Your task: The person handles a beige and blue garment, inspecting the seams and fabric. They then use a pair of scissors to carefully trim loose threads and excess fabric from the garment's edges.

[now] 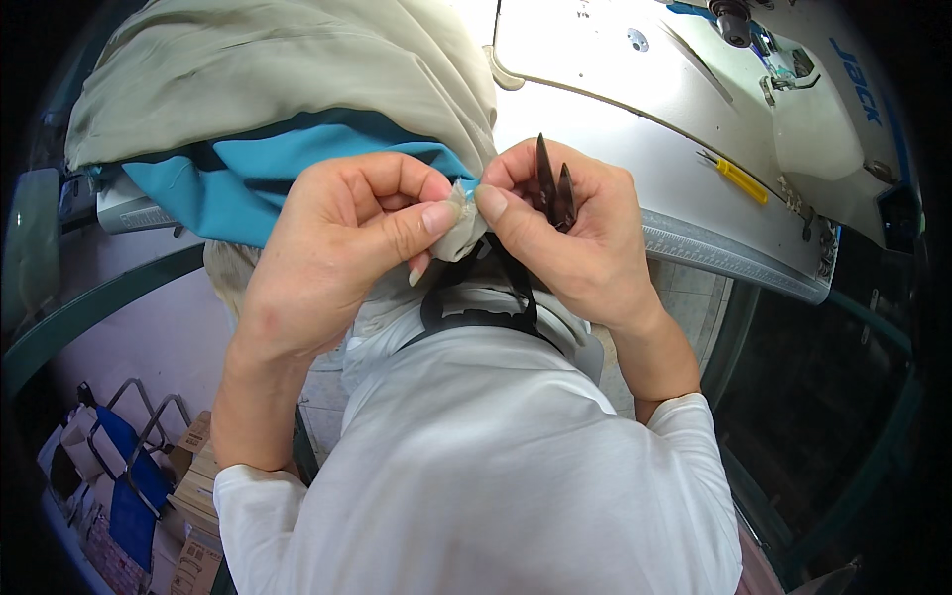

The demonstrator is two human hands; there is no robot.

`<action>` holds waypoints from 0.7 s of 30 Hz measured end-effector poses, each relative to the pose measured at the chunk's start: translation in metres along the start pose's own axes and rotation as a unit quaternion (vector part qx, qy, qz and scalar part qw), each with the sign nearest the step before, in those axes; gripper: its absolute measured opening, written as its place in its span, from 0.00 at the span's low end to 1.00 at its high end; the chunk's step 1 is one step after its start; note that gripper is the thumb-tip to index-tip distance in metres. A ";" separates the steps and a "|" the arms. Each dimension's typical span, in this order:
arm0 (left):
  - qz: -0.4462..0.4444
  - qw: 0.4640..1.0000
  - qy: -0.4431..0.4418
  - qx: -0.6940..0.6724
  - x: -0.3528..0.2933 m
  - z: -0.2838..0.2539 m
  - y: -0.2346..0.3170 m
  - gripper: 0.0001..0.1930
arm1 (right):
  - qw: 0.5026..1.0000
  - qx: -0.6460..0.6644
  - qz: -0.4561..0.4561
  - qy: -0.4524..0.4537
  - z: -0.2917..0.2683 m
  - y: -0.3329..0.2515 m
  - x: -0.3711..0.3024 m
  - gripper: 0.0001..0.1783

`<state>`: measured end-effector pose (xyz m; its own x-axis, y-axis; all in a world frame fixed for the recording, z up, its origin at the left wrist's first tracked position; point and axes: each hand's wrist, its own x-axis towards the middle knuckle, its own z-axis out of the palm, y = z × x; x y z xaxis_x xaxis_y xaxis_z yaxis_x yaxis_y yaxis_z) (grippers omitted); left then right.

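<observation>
A large beige cloth (297,69) with a turquoise layer (223,188) under it spreads across the left of the table. One small gathered end of the cloth (462,236) is between my hands, beige with a bit of turquoise at its top. My left hand (342,223) pinches this end between thumb and fingers. From the other side my right hand (580,233) pinches its edge with thumb and forefinger. Dark thread snips (544,178) are tucked in the right hand, their two blades apart and pointing up. What lies inside the gathered end is hidden by my fingertips.
A white sewing machine (833,109) stands at the right of the white table (595,59). A yellow-handled tool (742,181) lies near it. A ruler strip (714,248) runs along the table's front edge. Lower left are a blue folding chair (134,476) and cardboard boxes (198,565).
</observation>
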<state>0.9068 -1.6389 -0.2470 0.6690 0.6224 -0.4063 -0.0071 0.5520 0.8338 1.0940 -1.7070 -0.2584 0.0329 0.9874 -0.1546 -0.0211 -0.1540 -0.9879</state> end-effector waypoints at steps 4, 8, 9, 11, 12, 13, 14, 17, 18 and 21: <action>0.002 1.000 -0.002 -0.003 0.001 0.000 0.000 0.06 | 1.000 0.009 0.006 -0.005 -0.001 -0.002 0.000 0.04; -0.001 1.000 0.000 -0.002 0.001 0.001 -0.001 0.07 | 1.000 0.011 -0.006 0.001 0.000 0.001 -0.001 0.04; -0.003 1.000 -0.003 0.000 0.001 0.001 0.000 0.07 | 1.000 0.010 -0.011 0.004 0.001 0.002 -0.001 0.04; -0.003 1.000 -0.003 0.000 0.000 0.001 0.001 0.07 | 1.000 0.009 -0.021 0.009 0.001 0.005 -0.001 0.04; 0.000 1.000 -0.001 -0.001 0.000 0.002 0.000 0.06 | 1.000 0.008 -0.026 0.011 0.002 0.006 -0.001 0.04; 0.004 1.000 0.001 -0.001 -0.001 0.004 -0.001 0.06 | 0.999 0.008 -0.031 0.013 0.003 0.008 -0.001 0.05; 0.011 1.000 0.007 -0.005 -0.002 0.005 -0.002 0.06 | 0.999 0.008 -0.036 0.015 0.003 0.008 -0.001 0.05; 0.034 0.999 0.020 -0.031 -0.005 0.007 -0.007 0.06 | 0.995 -0.058 -0.072 0.047 0.006 0.007 -0.002 0.05; 0.043 0.998 0.019 -0.049 -0.006 0.008 -0.010 0.05 | 0.989 -0.084 -0.104 0.067 0.006 0.006 -0.005 0.05; 0.076 0.994 0.040 -0.070 -0.007 0.014 -0.017 0.06 | 0.980 -0.127 -0.140 0.066 0.006 0.001 -0.022 0.05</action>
<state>0.9124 -1.6603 -0.2535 0.5920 0.7428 -0.3128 -0.2096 0.5166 0.8301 1.0876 -1.7283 -0.2557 0.1313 0.9816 0.1386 0.2566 0.1014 -0.9612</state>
